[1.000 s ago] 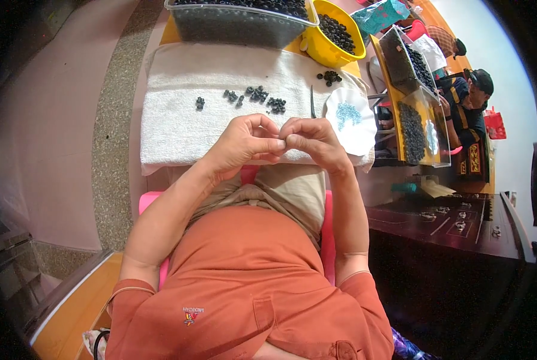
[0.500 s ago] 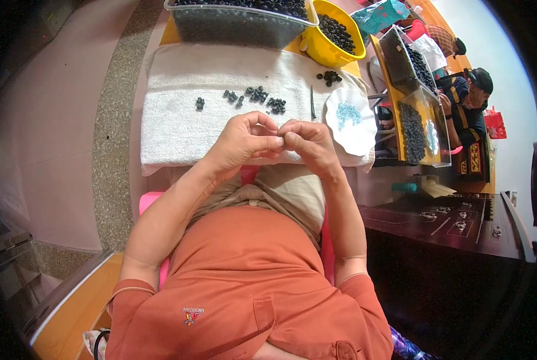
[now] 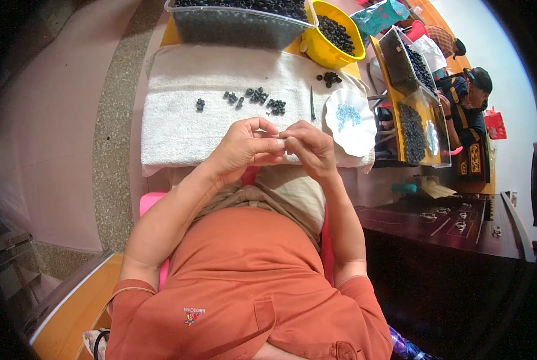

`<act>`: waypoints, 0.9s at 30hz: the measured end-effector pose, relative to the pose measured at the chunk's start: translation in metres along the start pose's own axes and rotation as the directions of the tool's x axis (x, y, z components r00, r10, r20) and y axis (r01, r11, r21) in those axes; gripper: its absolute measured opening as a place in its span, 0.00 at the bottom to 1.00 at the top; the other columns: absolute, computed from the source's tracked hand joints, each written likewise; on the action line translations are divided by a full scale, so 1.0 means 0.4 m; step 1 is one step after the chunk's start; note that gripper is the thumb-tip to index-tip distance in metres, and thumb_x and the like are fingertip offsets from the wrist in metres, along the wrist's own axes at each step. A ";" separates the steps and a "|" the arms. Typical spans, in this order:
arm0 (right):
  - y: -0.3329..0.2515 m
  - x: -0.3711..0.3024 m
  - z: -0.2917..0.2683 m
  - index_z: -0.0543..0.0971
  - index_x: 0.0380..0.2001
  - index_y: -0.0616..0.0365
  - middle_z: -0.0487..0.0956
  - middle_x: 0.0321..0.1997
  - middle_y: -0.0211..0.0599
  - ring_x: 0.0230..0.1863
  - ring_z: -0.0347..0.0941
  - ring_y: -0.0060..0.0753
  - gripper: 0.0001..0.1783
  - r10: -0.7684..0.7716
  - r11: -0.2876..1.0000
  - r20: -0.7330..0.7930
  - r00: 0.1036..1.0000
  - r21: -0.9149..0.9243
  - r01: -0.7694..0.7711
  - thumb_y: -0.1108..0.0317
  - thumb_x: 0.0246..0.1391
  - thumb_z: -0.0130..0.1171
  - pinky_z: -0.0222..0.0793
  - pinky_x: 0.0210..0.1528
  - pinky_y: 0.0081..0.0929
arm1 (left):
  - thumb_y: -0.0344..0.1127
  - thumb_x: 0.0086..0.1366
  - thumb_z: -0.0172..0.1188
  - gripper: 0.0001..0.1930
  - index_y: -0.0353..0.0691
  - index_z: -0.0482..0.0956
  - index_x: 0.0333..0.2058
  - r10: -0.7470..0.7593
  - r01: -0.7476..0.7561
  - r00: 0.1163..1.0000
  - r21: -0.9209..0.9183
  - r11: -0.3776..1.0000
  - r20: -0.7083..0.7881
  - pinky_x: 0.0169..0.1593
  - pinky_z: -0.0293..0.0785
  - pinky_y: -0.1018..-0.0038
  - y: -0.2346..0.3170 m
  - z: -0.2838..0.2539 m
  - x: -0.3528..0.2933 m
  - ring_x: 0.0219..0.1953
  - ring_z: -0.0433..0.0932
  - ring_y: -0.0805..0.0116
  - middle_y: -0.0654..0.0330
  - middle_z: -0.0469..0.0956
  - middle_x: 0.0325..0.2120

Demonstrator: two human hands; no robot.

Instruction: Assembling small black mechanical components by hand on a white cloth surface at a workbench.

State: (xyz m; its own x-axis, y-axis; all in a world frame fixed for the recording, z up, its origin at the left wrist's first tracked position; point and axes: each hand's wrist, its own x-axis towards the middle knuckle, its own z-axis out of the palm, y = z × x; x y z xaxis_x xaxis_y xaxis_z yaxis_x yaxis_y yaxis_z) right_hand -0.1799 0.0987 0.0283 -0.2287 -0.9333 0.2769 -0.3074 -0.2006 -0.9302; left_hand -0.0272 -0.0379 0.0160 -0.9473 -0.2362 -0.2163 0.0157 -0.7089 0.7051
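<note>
My left hand (image 3: 244, 147) and my right hand (image 3: 310, 146) meet fingertip to fingertip over the near edge of a white towel (image 3: 178, 135). Both are closed in a pinch; whatever sits between the fingers is too small to make out. Just beyond them, small black ring-like parts (image 3: 257, 95) lie in loose clusters on the towel. A dark, slim pointed tool, perhaps tweezers (image 3: 313, 103), rests to the right of these. Beside it stands a white wavy-rimmed plate (image 3: 362, 141) with tiny light-blue pieces (image 3: 347, 115) on it.
At the far edge are a clear bin (image 3: 238, 36) and a yellow basket (image 3: 327, 57), both filled with black parts. More black parts (image 3: 329, 78) lie near the basket. On the right, a person (image 3: 469, 111) sits at another table with clear bins (image 3: 413, 135).
Both hands have shifted very slightly toward me, still pinched together. My right hand's fingers have curled a little more. The things on the towel have not moved.
</note>
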 end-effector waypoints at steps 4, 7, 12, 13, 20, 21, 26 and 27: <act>-0.010 -0.010 0.016 0.80 0.45 0.65 0.78 0.39 0.37 0.33 0.73 0.22 0.10 -0.081 0.984 -0.053 0.995 -0.164 0.072 0.76 0.59 0.59 0.69 0.35 0.19 | 0.27 0.60 0.65 0.11 0.38 0.72 0.38 -0.021 0.020 1.000 -0.065 0.998 -0.005 0.40 0.84 0.75 0.001 0.002 -0.002 0.35 0.82 0.71 0.58 0.80 0.32; -0.033 -0.009 0.026 0.79 0.47 0.64 0.78 0.40 0.41 0.33 0.74 0.25 0.16 -0.184 0.939 -0.044 0.982 -0.303 0.162 0.78 0.54 0.62 0.71 0.35 0.20 | 0.26 0.62 0.62 0.08 0.39 0.72 0.37 -0.002 0.000 1.000 -0.093 0.996 -0.019 0.42 0.86 0.69 0.006 0.007 -0.005 0.33 0.82 0.71 0.59 0.79 0.32; -0.022 -0.017 0.037 0.79 0.48 0.62 0.78 0.42 0.44 0.31 0.76 0.29 0.24 -0.294 0.814 -0.042 0.955 -0.534 0.227 0.78 0.45 0.69 0.73 0.32 0.23 | 0.27 0.61 0.64 0.09 0.41 0.72 0.37 -0.017 0.016 1.000 -0.076 0.997 -0.018 0.40 0.83 0.71 -0.007 0.000 -0.001 0.33 0.82 0.71 0.60 0.79 0.33; -0.016 -0.019 0.038 0.79 0.48 0.62 0.78 0.42 0.44 0.30 0.76 0.30 0.24 -0.310 0.792 -0.042 0.950 -0.564 0.234 0.78 0.44 0.69 0.73 0.31 0.24 | 0.28 0.60 0.64 0.10 0.41 0.72 0.38 -0.026 0.025 1.000 -0.052 0.998 -0.016 0.40 0.81 0.72 -0.009 0.000 0.000 0.34 0.82 0.71 0.60 0.79 0.34; -0.005 -0.019 0.050 0.79 0.45 0.63 0.79 0.40 0.44 0.30 0.77 0.30 0.22 -0.337 0.788 -0.077 0.938 -0.568 0.237 0.78 0.43 0.70 0.74 0.31 0.25 | 0.29 0.60 0.64 0.10 0.42 0.72 0.38 -0.005 -0.001 0.999 -0.101 0.995 -0.053 0.40 0.80 0.71 -0.016 0.008 -0.005 0.34 0.81 0.71 0.62 0.79 0.33; -0.006 -0.019 0.052 0.79 0.45 0.63 0.79 0.40 0.44 0.30 0.77 0.30 0.22 -0.337 0.788 -0.077 0.939 -0.568 0.236 0.78 0.43 0.70 0.74 0.31 0.25 | 0.29 0.60 0.64 0.10 0.42 0.71 0.37 -0.010 0.004 0.999 -0.115 0.993 -0.051 0.40 0.80 0.71 -0.016 0.008 -0.005 0.34 0.81 0.71 0.62 0.79 0.32; 0.003 -0.024 0.060 0.80 0.44 0.63 0.79 0.40 0.43 0.31 0.77 0.28 0.22 -0.283 0.859 -0.156 0.946 -0.480 0.178 0.81 0.42 0.68 0.73 0.32 0.23 | 0.29 0.60 0.64 0.10 0.42 0.70 0.36 0.011 -0.019 0.998 -0.132 0.991 -0.060 0.39 0.80 0.72 -0.021 0.008 -0.003 0.33 0.81 0.71 0.61 0.79 0.32; 0.003 -0.025 0.060 0.80 0.44 0.63 0.79 0.40 0.43 0.31 0.77 0.28 0.22 -0.283 0.859 -0.156 0.946 -0.480 0.178 0.81 0.42 0.68 0.73 0.32 0.23 | 0.29 0.60 0.64 0.10 0.42 0.70 0.36 0.007 -0.016 0.997 -0.133 0.991 -0.073 0.38 0.80 0.71 -0.019 0.011 -0.004 0.33 0.81 0.71 0.60 0.79 0.32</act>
State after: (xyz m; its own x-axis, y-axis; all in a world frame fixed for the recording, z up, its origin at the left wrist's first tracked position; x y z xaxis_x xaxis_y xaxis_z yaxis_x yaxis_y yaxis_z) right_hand -0.1558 0.1004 0.0185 -0.2733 -0.7803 0.5626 -0.7483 -0.1951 -0.6341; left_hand -0.0272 -0.0291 0.0141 -0.9212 -0.2890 -0.2605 0.0736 -0.7868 0.6129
